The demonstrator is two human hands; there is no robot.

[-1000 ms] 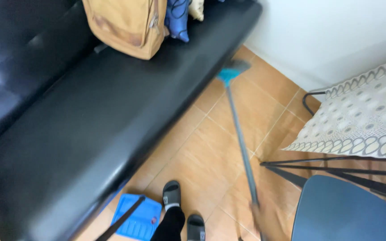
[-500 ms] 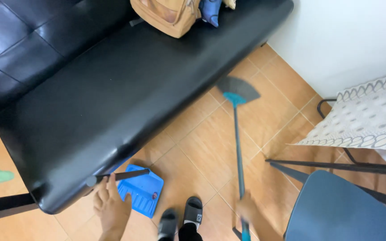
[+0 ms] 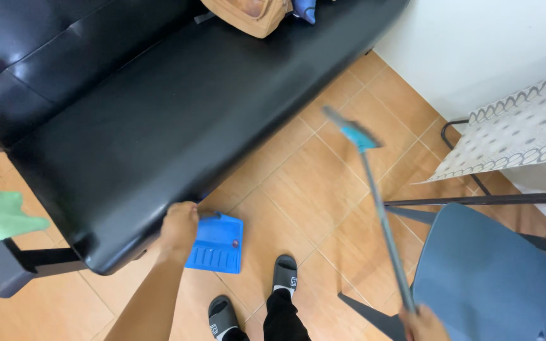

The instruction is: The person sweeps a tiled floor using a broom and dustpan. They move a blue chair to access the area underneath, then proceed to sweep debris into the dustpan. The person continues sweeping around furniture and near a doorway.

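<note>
Orange tiled floor (image 3: 298, 189) beside a long black leather sofa (image 3: 159, 120). Right hand (image 3: 421, 322) grips the grey-handled broom (image 3: 380, 208) with teal head, lifted mid-sweep. Left hand (image 3: 179, 226) is closed on the blue plastic dustpan (image 3: 219, 243), which sits by the sofa edge with just a speck inside, so sweeping looks barely collected.
</note>
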